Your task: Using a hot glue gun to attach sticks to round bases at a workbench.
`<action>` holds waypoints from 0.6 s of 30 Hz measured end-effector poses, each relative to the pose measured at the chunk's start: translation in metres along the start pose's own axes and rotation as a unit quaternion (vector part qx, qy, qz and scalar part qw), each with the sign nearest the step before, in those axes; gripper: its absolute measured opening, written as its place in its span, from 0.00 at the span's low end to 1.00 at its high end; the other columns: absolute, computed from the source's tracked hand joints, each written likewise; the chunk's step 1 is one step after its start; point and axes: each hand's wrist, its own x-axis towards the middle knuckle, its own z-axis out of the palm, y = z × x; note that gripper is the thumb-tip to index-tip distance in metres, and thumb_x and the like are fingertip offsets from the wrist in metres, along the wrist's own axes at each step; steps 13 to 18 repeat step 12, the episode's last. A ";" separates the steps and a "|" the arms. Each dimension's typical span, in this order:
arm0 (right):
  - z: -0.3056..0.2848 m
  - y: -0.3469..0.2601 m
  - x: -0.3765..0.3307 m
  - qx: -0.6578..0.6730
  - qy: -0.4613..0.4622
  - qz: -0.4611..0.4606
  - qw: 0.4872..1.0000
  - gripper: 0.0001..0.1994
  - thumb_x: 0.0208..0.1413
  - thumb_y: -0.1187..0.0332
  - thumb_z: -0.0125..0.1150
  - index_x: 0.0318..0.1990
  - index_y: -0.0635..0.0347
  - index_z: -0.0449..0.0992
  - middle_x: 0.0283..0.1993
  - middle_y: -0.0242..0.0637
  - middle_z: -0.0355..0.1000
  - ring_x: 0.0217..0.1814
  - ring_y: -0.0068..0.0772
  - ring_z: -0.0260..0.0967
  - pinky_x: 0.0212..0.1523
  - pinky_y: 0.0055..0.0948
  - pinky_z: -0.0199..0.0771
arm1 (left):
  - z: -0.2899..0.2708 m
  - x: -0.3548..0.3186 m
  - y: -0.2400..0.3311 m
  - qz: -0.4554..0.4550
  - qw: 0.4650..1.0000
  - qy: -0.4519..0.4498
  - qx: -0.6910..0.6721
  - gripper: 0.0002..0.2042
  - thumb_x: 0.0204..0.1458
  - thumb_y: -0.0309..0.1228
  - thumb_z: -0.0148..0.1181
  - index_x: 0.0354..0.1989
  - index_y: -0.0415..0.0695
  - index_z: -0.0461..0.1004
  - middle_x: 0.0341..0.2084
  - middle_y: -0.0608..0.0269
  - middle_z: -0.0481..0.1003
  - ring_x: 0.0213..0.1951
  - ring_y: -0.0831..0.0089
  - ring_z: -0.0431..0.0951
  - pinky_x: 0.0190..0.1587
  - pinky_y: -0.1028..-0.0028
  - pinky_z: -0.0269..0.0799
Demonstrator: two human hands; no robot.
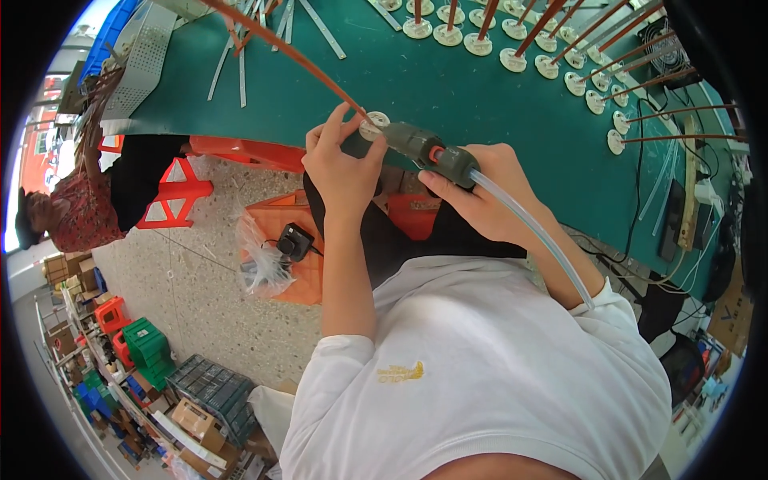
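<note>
At the near edge of the green table (264,88), my left hand (344,164) pinches a round whitish base (374,126) between thumb and fingers. A long thin brown rod (288,58) slants up from that base toward the far left. My right hand (488,188) is wrapped round a dark green glue gun (416,144), its front end close to the base and the rod's foot. From the gun's back a long clear glue stick (532,212) curves over my right forearm. The gun's tip and its contact with the base are hidden.
Several brown rods on round bases (512,60) stand across the far right. Flat metal strips (322,30) lie at the far left. Black cables (640,172) run along the right. Left of my legs is an orange covered stool (308,276) with a black device. Another person (88,192) sits farther left.
</note>
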 end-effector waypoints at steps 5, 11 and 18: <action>-0.005 -0.005 -0.005 -0.001 -0.008 0.013 1.000 0.14 0.57 0.62 0.68 0.30 0.67 0.78 0.16 0.41 0.65 0.18 0.35 0.58 0.22 0.34 0.61 | -0.001 -0.001 -0.002 -0.006 1.000 0.000 -0.004 0.29 0.36 0.32 0.76 0.52 0.43 0.77 0.38 0.67 0.84 0.46 0.66 0.73 0.50 0.66 0.71; -0.004 0.000 -0.004 0.006 -0.001 0.021 1.000 0.13 0.57 0.62 0.67 0.34 0.67 0.79 0.16 0.41 0.65 0.18 0.32 0.57 0.22 0.33 0.61 | -0.002 -0.002 -0.004 -0.014 1.000 -0.015 -0.014 0.30 0.35 0.36 0.78 0.52 0.43 0.78 0.39 0.67 0.84 0.47 0.67 0.73 0.51 0.65 0.70; -0.003 0.001 -0.003 0.008 -0.004 0.025 1.000 0.13 0.57 0.62 0.67 0.34 0.66 0.80 0.17 0.41 0.66 0.18 0.33 0.57 0.22 0.33 0.61 | -0.003 -0.001 -0.004 -0.014 1.000 -0.020 -0.015 0.30 0.36 0.37 0.78 0.51 0.43 0.78 0.40 0.66 0.84 0.47 0.67 0.73 0.52 0.65 0.69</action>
